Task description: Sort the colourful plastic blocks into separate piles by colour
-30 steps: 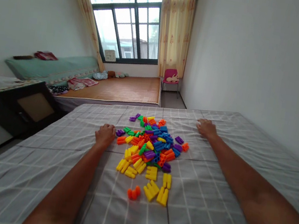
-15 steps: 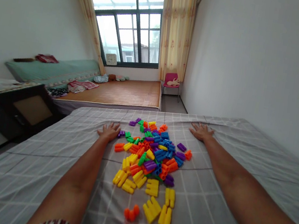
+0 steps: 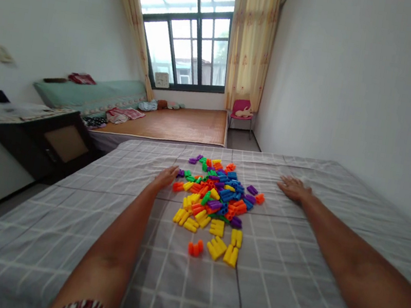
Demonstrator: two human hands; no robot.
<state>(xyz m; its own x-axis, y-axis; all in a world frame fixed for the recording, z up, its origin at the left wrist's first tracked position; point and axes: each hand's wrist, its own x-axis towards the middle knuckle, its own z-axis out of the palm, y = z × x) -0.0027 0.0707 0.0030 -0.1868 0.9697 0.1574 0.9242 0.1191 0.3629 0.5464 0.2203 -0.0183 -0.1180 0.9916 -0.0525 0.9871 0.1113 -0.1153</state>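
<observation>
A loose pile of plastic blocks [image 3: 218,192] in blue, purple, orange, green and yellow lies on a grey checked sheet [image 3: 278,285]. Close to the pile's left edge is my left hand [image 3: 167,176], near a purple piece; its fingers are partly hidden and bunched in view. My right hand [image 3: 294,188] rests on the sheet to the right of the pile, apart from the blocks, its fingers stretched out and holding nothing. Nearest to me lie several yellow blocks [image 3: 216,248] and an orange piece [image 3: 196,248].
Beyond the sheet stands a second bed [image 3: 190,125] with a brown mat. A dark cabinet [image 3: 35,142] is at the left, and a pink chair [image 3: 242,109] stands below the curtain [image 3: 249,51]. A white wall [image 3: 357,84] rises on the right.
The view has shifted, so the pile appears higher. My left hand has turned and its fingers no longer show spread. My right hand appears farther right of the pile.
</observation>
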